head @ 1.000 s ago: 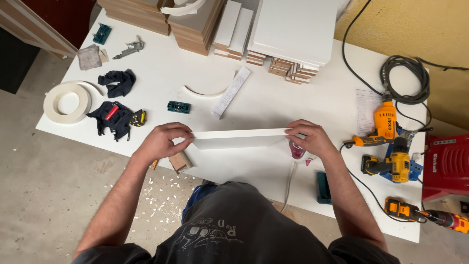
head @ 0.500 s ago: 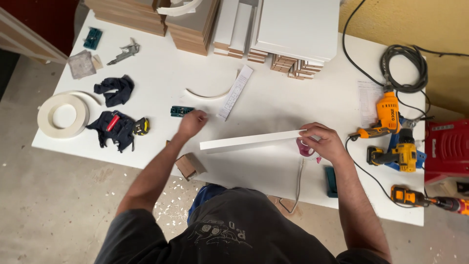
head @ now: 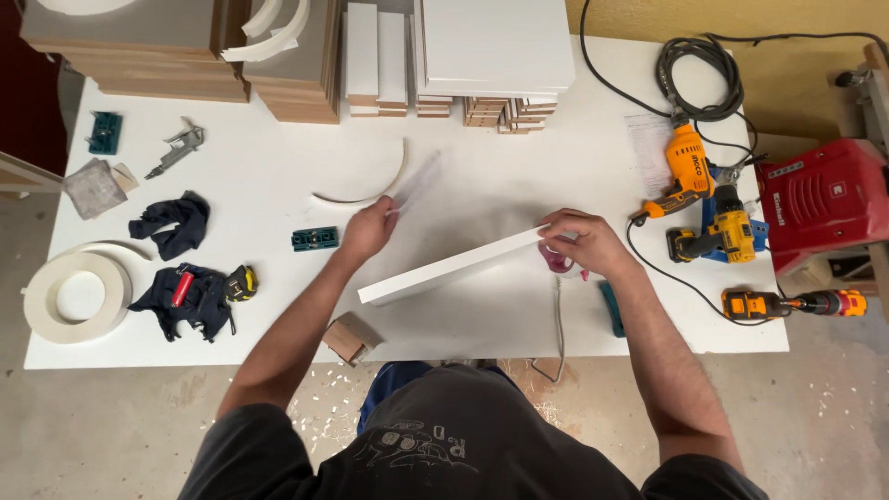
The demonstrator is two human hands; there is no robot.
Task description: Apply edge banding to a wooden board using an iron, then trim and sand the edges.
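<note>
A long, narrow white board with a pale edge (head: 451, 267) is held tilted at the centre of the white worktop (head: 519, 315); its right end is gripped by the right hand (head: 585, 243), fingers curled around it. A thin, blurred white strip (head: 416, 185) is pinched by the fingers of the left hand (head: 369, 231), just above the board. Three power drills are counted at the right: one orange (head: 687, 171), one yellow (head: 722, 237), one orange-black (head: 787, 304).

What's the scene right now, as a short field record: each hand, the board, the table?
left hand: grips a thin pale strip, blurred
right hand: holds the far end of the white board
board: long, tilted, near end on the table
table: white; green jig beside left hand, tape roll, drills at right
</note>
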